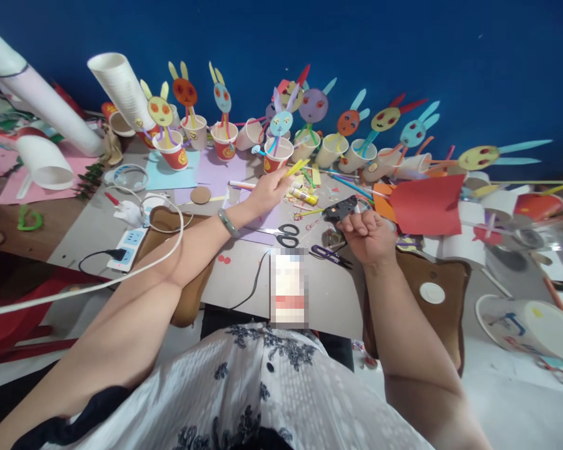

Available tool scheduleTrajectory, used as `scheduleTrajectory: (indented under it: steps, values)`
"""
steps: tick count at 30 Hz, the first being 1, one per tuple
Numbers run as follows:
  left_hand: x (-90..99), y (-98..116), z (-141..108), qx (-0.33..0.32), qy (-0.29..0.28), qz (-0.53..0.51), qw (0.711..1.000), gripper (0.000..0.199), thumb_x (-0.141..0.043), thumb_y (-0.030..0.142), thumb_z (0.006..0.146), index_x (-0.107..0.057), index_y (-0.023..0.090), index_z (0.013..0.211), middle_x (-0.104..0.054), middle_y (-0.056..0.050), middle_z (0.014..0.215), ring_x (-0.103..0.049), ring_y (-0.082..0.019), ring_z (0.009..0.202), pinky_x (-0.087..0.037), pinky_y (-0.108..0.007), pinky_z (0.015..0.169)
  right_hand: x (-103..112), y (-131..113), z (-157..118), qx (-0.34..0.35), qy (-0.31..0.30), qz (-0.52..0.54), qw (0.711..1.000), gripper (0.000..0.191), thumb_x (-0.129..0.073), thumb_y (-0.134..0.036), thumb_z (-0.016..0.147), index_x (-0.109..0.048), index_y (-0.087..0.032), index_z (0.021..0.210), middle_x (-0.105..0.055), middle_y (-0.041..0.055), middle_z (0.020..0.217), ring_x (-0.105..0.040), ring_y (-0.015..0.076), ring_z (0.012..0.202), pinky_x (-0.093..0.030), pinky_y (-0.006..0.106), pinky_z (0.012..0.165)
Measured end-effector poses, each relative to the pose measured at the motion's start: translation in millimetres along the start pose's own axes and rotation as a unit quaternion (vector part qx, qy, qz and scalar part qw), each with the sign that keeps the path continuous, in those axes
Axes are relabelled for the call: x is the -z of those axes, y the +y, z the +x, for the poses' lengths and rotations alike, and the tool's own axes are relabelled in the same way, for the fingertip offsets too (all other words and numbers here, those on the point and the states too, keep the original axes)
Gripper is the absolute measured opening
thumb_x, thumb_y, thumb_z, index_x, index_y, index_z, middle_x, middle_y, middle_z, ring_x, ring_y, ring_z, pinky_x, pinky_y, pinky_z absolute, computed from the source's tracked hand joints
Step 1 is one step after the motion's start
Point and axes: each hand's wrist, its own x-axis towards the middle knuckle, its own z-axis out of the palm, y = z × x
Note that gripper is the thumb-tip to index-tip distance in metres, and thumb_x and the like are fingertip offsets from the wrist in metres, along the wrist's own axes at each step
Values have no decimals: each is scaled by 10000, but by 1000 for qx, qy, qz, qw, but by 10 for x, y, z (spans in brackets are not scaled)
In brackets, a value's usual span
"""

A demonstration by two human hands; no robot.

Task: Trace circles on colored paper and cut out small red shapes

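My left hand (268,195) pinches a few thin yellow strips (298,167) that stick out past its fingertips, just in front of a red paper cup (278,156). Curled fingers on my right hand (370,236) close on a black glue gun (340,209), with its body pointing up and left. Between the hands lie a yellow glue stick (304,197) and small coloured scraps. Nearer to me are black-handled scissors (288,236) and purple thread snips (331,255).
Paper-faced rabbits stand in a row of cups, among them an orange rabbit (184,92). Red paper (429,205) lies to the right. On the left are a power strip (129,247), a white cable (169,253) and a white paper roll (117,81). A blurred phone-shaped rectangle (289,287) lies by the near edge.
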Motion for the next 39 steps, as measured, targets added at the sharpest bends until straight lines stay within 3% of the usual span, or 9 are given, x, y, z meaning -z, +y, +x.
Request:
scheduleTrajectory:
  steps: [7, 11, 15, 17, 20, 23, 27, 34, 39]
  values:
    - [12, -56, 13, -16, -3, 90, 996, 285, -337, 255, 1024, -600, 161, 1079, -663, -138, 1118, -616, -239, 1051, -453, -376, 954, -21, -1, -21, -6, -14, -22, 1000, 654, -799, -337, 680, -183, -185, 522, -199, -31, 473, -392, 148, 533, -438, 307, 601]
    - [-27, 29, -34, -4, -56, 83, 995, 266, -358, 307, 1027, -588, 178, 1060, -675, -93, 933, -627, -221, 869, -458, -353, 835, -34, 6, -31, -7, -29, -17, 999, 628, -804, -285, 665, -202, -187, 517, -218, -36, 472, -392, 139, 529, -455, 307, 627]
    - [-58, 178, -96, -46, -126, 3, 991, 360, -354, 401, 1036, -562, 192, 829, -632, -43, 787, -583, -170, 751, -443, -303, 744, -38, 18, -31, -17, -36, -16, 999, 597, -781, -271, 669, -214, -188, 501, -207, -35, 454, -370, 138, 503, -447, 311, 611]
    - [-70, 200, -104, -38, -125, -9, 991, 401, -333, 412, 1041, -549, 187, 789, -629, -40, 775, -578, -163, 745, -444, -299, 742, -46, 17, -36, -20, -37, -17, 999, 587, -773, -276, 663, -219, -189, 490, -201, -35, 445, -352, 134, 485, -437, 311, 596]
    - [-75, 154, -86, 0, -70, 34, 997, 366, -312, 366, 1045, -576, 179, 873, -654, -62, 829, -606, -186, 803, -460, -325, 795, -68, 5, -48, -15, -36, -28, 999, 565, -769, -280, 656, -239, -194, 484, -200, -38, 440, -332, 131, 465, -434, 318, 578]
    - [-66, 98, -69, -9, -8, 93, 996, 297, -321, 260, 1026, -592, 146, 1064, -674, -132, 1060, -626, -221, 993, -459, -352, 906, -83, -3, -50, -7, -44, -34, 998, 557, -769, -290, 666, -251, -196, 487, -205, -42, 435, -310, 120, 444, -426, 319, 549]
    - [-48, 116, -93, -55, -26, 123, 991, 359, -322, 260, 1026, -554, 141, 1272, -651, -141, 1249, -608, -227, 1142, -441, -336, 968, -78, 12, -41, 5, -46, -34, 998, 563, -766, -310, 695, -254, -190, 494, -208, -46, 428, -289, 101, 415, -394, 299, 496]
    - [-13, 158, -110, -40, -64, 166, 983, 407, -307, 419, 1048, -605, 168, 1165, -706, -87, 892, -664, -228, 834, -427, -326, 744, -112, 43, -66, 1, -32, -66, 997, 535, -750, -281, 709, -268, -184, 500, -248, -52, 427, -291, 81, 410, -446, 304, 531]
    - [5, 155, -99, -57, -75, 212, 973, 432, -331, 492, 1035, -631, 181, 1032, -692, -79, 831, -642, -215, 782, -391, -318, 688, -130, 37, -76, 3, -49, -68, 996, 490, -760, -244, 629, -294, -178, 490, -261, -57, 426, -269, 64, 403, -390, 270, 490]
